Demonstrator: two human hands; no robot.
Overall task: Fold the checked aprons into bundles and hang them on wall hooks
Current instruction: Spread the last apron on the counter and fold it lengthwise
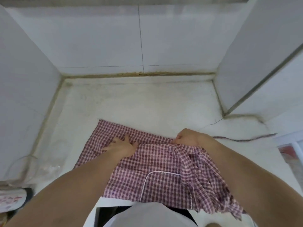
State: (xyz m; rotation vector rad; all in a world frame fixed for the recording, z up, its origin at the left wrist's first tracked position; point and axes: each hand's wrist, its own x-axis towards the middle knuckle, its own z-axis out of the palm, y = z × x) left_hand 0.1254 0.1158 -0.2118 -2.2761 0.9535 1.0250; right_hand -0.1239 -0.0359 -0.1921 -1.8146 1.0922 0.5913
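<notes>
Checked apron [157, 169] lies under flat left hand [120, 147]; right hand [188, 136] pinches its fold, glass jar [27, 167] beside.

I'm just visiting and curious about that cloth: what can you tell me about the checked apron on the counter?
The checked apron is thin woven cloth in a red and white check, with a white cord looping over its near part. It lies partly folded on the white counter, its right side bunched and hanging over the near edge. The left hand presses flat on it with spread fingers; the right hand grips a gathered fold.
</notes>
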